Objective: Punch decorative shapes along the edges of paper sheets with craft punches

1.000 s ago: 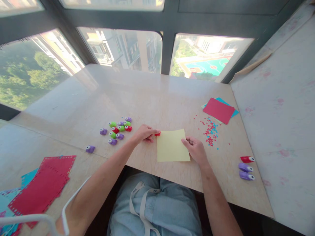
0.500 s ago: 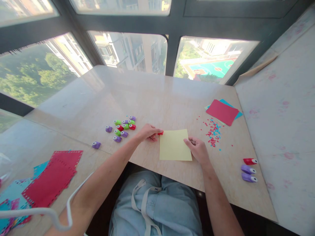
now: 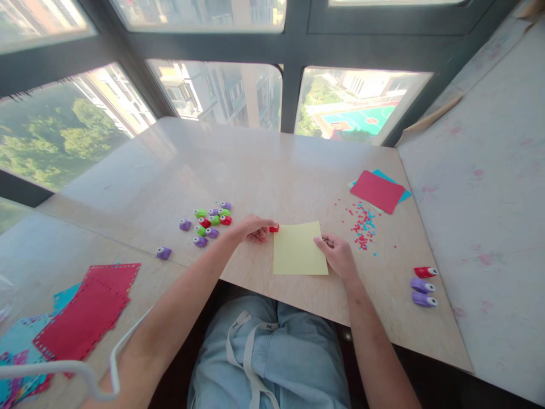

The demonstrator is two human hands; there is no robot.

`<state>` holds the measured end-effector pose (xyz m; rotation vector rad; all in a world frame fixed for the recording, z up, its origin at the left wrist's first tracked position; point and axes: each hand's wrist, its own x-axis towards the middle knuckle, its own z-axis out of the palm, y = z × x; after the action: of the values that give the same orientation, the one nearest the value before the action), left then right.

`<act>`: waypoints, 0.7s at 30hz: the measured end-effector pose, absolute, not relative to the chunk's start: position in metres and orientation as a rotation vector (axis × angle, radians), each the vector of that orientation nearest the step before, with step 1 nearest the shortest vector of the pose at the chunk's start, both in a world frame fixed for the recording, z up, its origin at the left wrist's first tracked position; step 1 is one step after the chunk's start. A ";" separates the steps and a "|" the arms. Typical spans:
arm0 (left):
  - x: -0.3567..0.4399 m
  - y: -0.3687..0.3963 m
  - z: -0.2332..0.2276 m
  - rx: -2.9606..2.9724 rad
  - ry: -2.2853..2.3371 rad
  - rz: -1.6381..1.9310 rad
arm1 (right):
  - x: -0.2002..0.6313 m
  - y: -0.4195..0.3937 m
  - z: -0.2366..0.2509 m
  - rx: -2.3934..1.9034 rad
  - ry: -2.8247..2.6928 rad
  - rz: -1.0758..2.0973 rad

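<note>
My left hand (image 3: 257, 228) is closed on a small red craft punch (image 3: 274, 228), with a finger or thumb reaching over its top. The punch sits at the upper left corner of a pale yellow sheet of paper (image 3: 298, 250). On the sheet's right edge my right hand (image 3: 337, 254) pinches the paper, thumb on top and fingers underneath. Left of my left hand lies a group of purple, green and red craft punches (image 3: 213, 220). Whether the sheet's corner is inside the red punch is too small to tell.
Red and blue confetti (image 3: 364, 227) is scattered on the table (image 3: 255, 170) at right, below stacked coloured paper (image 3: 378, 192). A red punch (image 3: 424, 272) and two purple ones stand near the wall. Sheets with punched edges (image 3: 85, 318) and a white cable (image 3: 85, 369) are at lower left.
The view has shifted slightly. My left hand's digit now extends further over the red punch, and more of the punch shows. My right hand keeps its hold on the paper.
</note>
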<state>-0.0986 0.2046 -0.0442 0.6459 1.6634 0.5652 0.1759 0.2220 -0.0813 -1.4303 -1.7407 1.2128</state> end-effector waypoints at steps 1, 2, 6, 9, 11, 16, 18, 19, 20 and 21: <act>-0.099 0.205 -0.044 0.646 1.659 0.565 | 0.176 0.222 -0.081 -1.430 -1.741 1.209; -0.099 0.205 -0.044 0.645 1.656 0.567 | 0.176 0.222 -0.082 -1.428 -1.737 1.213; -0.101 0.204 -0.045 0.629 1.650 0.599 | 0.177 0.222 -0.083 -1.415 -1.704 1.235; -0.102 0.203 -0.046 0.616 1.652 0.650 | 0.178 0.222 -0.084 -1.409 -1.668 1.250; -0.101 0.201 -0.045 0.617 1.656 0.683 | 0.179 0.222 -0.084 -1.401 -1.649 1.263; -0.098 0.200 -0.043 0.610 1.660 0.743 | 0.180 0.221 -0.082 -1.391 -1.614 1.284; -0.098 0.199 -0.043 0.593 1.663 0.758 | 0.180 0.221 -0.081 -1.393 -1.599 1.294; -0.097 0.199 -0.042 0.587 1.661 0.768 | 0.181 0.221 -0.081 -1.394 -1.595 1.295; -0.097 0.199 -0.042 0.582 1.658 0.778 | 0.181 0.221 -0.081 -1.396 -1.590 1.293; -0.097 0.199 -0.042 0.578 1.656 0.791 | 0.181 0.221 -0.081 -1.395 -1.585 1.292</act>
<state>-0.0969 0.1990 -0.0425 0.5781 1.6561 0.7907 0.1813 0.2209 -0.0813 -1.3950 -1.5846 1.2923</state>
